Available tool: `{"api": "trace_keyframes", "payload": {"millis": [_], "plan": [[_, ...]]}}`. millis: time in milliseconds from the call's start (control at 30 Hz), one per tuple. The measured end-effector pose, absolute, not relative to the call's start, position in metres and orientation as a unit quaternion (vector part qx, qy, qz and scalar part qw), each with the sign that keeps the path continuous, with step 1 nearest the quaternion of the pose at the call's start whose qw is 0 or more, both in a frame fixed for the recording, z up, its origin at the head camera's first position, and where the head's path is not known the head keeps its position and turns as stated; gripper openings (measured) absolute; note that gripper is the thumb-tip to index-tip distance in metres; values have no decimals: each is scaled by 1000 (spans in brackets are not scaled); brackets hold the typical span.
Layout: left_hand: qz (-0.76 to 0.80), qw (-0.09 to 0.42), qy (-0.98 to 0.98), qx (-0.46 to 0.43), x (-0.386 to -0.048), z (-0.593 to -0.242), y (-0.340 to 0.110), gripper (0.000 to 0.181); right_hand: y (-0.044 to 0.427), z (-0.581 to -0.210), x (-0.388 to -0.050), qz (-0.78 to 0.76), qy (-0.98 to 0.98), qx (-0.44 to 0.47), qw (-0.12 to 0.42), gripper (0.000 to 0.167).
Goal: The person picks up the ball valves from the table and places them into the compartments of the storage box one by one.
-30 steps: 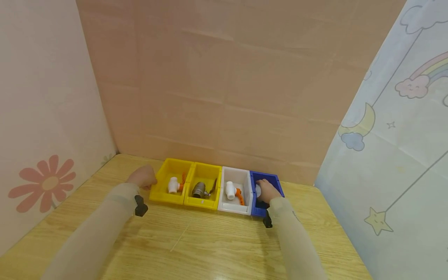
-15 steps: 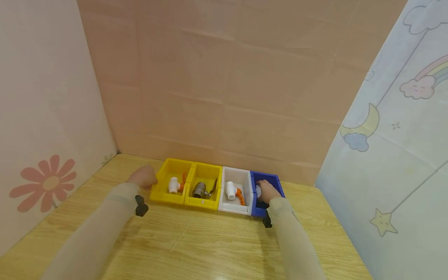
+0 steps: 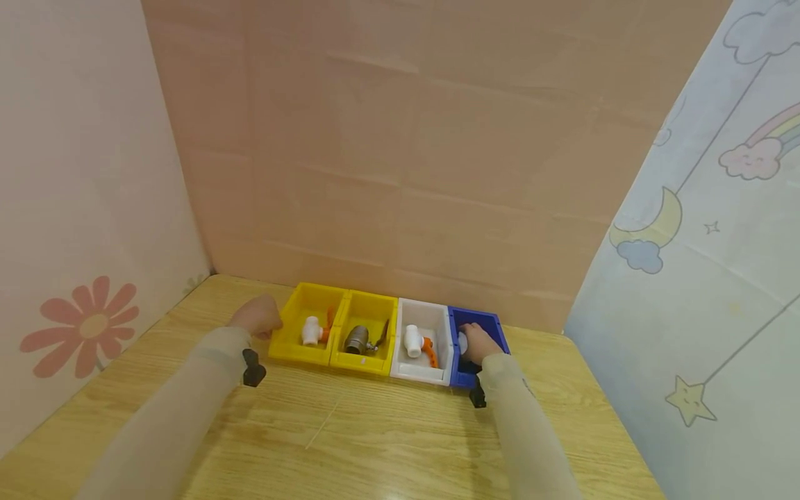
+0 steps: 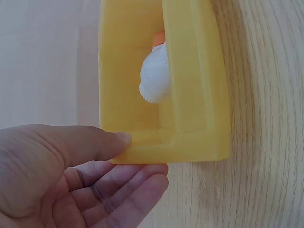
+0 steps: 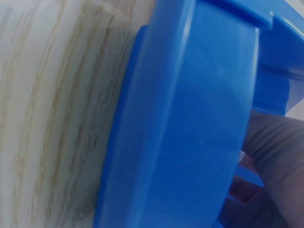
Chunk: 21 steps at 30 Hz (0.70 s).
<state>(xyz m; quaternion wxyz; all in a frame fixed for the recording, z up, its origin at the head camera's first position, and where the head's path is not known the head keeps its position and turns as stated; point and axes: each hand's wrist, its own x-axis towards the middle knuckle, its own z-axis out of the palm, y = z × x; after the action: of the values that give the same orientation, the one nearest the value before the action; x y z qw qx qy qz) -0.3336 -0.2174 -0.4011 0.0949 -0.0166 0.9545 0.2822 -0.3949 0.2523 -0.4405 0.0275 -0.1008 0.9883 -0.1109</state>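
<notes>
In the head view my left hand is at the left side of the outermost yellow bin. The left wrist view shows the thumb over the bin's rim and the fingers beneath, pinching the wall. A white plastic ball valve with an orange handle lies in that bin. My right hand reaches into the blue bin at the right end. Its fingers are around a pale, rounded piece, mostly hidden by the hand. In the right wrist view the blue wall covers much of the fingers.
The second yellow bin holds a metal ball valve with a dark lever. A white bin contains another white valve with an orange handle. The bins stand side by side on the wooden table, before a pinkish-brown backdrop.
The head view has shifted slightly. Both hands keep their places at the yellow and blue bins, and the valves have not moved.
</notes>
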Motion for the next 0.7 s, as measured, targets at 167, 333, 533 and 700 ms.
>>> {"api": "trace_keyframes", "payload": {"millis": [167, 333, 533, 700], "plan": [[281, 96, 955, -16, -333, -400, -217, 9, 253, -440, -393, -113, 987, -106, 29, 63], [277, 97, 956, -20, -333, -397, -216, 11, 255, -441, -394, -117, 987, -109, 34, 67], [281, 95, 955, -17, -333, -400, -215, 11, 257, -443, -393, -116, 985, -113, 54, 73], [277, 95, 956, -15, -334, -400, -215, 13, 256, -439, -388, -115, 984, -112, 79, 75]]}}
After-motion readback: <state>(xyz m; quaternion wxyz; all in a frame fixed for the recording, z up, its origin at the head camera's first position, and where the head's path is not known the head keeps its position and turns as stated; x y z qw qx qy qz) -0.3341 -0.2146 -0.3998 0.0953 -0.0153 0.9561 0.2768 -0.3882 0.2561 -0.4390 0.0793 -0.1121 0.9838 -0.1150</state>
